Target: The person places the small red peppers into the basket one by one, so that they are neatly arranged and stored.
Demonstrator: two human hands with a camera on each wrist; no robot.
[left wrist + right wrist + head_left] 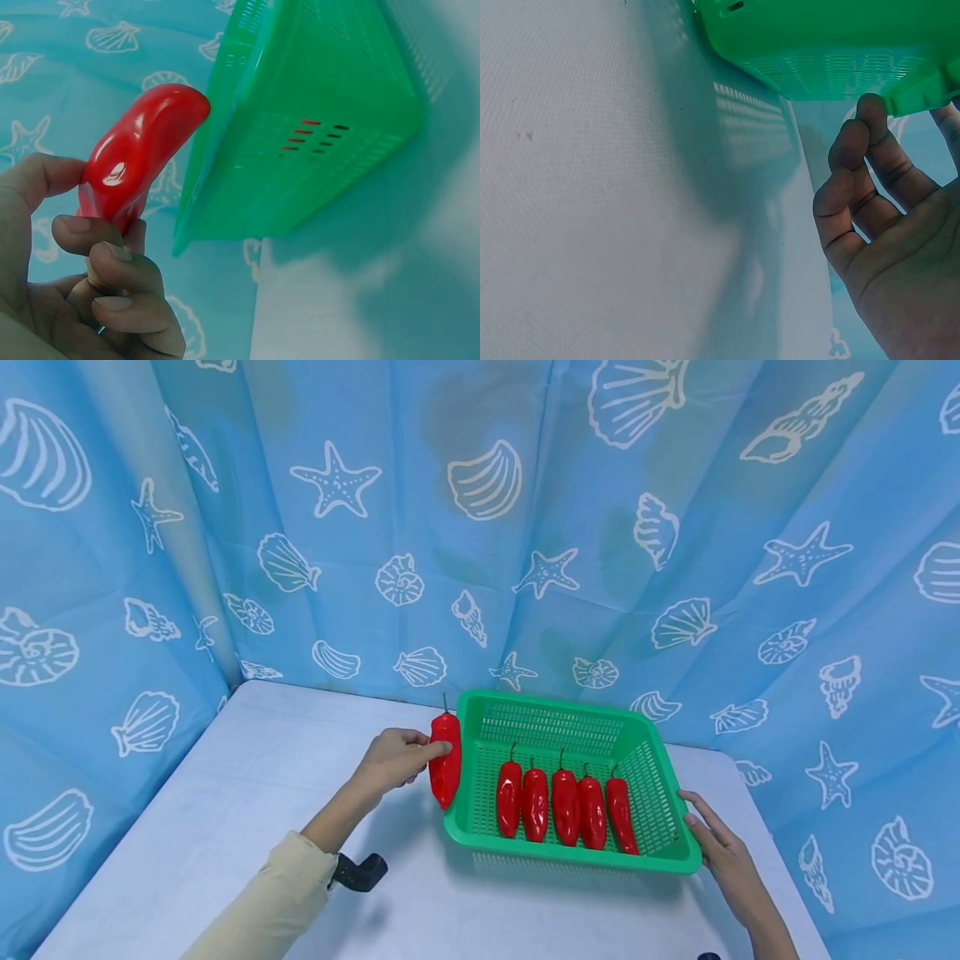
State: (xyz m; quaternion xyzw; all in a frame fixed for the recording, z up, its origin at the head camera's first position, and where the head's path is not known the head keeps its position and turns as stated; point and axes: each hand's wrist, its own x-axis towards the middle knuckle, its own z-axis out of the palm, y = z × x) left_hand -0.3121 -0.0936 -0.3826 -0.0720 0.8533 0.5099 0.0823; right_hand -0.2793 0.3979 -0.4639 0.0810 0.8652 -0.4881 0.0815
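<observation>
In the head view my left hand point(397, 760) pinches a red chili pepper point(446, 760) just outside the left rim of a green plastic basket point(570, 858). The pepper hangs stem up, and in the left wrist view its glossy tip point(150, 142) sits between thumb and fingers point(127, 266). Inside the basket several more red peppers point(566, 806) lie side by side in a row, stems pointing to the back. My right hand point(716, 852) holds the basket's right rim; in the right wrist view its fingers point(847, 146) curl under that edge, with the thumb mostly out of sight.
The basket stands on a white-covered table point(300, 743). Behind and beside it hangs a blue curtain point(420, 527) with white shells and starfish. A black strap mount point(360, 872) sticks out from my left wrist, over the table.
</observation>
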